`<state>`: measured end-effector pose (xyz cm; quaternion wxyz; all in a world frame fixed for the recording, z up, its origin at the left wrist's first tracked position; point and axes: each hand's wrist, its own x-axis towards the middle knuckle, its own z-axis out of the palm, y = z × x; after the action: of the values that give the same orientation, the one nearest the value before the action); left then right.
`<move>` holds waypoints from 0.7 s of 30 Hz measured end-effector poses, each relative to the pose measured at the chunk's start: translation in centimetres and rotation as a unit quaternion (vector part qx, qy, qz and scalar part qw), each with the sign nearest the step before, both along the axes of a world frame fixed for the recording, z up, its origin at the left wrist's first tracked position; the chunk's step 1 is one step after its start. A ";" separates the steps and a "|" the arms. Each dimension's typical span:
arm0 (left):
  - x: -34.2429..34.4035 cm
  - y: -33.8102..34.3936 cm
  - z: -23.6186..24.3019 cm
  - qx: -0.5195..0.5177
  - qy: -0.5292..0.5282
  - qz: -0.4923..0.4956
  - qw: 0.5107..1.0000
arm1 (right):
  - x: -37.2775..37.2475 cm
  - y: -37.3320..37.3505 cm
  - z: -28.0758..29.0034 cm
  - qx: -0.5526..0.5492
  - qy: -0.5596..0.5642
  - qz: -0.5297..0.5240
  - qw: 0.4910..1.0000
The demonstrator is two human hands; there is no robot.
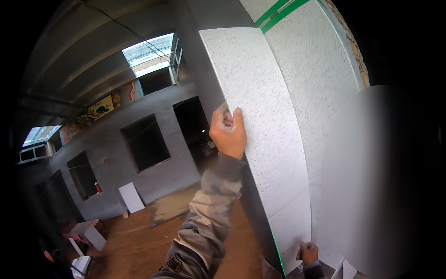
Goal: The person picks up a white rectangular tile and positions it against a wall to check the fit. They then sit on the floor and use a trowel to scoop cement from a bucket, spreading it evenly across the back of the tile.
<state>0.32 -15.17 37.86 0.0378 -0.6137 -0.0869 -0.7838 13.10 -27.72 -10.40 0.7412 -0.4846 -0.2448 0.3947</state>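
A long white speckled panel (260, 79) stands upright against a wall corner, beside a second speckled panel (311, 69) with green stripes above it. My left hand (227, 130), in a camouflage sleeve, is closed at the long panel's left edge, about halfway up. My right hand (307, 252) is low at the bottom right, fingers curled against the panel's lower part; what they hold, if anything, I cannot make out. A thin bright green line runs down the panel's lower left edge. A blurred pale shape covers much of the right side of the view.
Behind on the left is a grey wall (181, 139) with dark openings and high windows. A white board (131, 197) leans on it. A flat sheet (169, 204) lies on the brown floor (139, 246); boards and boxes (93, 235) sit at lower left. Wires hang under the ceiling.
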 end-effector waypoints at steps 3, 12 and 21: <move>-0.1 -0.1 0.1 -0.024 0.004 -0.039 0.999 | 0.6 -0.7 -1.2 -0.011 -0.016 -0.038 0.999; -1.7 0.3 1.0 0.027 0.033 -0.071 0.997 | 0.4 -1.1 -9.6 -0.071 -0.057 -0.203 0.975; -4.7 0.0 2.4 0.072 0.062 -0.144 0.985 | -4.4 -3.1 -18.7 -0.425 -0.516 -0.091 0.738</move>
<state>-4.34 -15.21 40.26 -0.0263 -0.6626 0.0613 -0.7460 8.69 -30.79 -29.11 0.2507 -0.8986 -0.3515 0.0783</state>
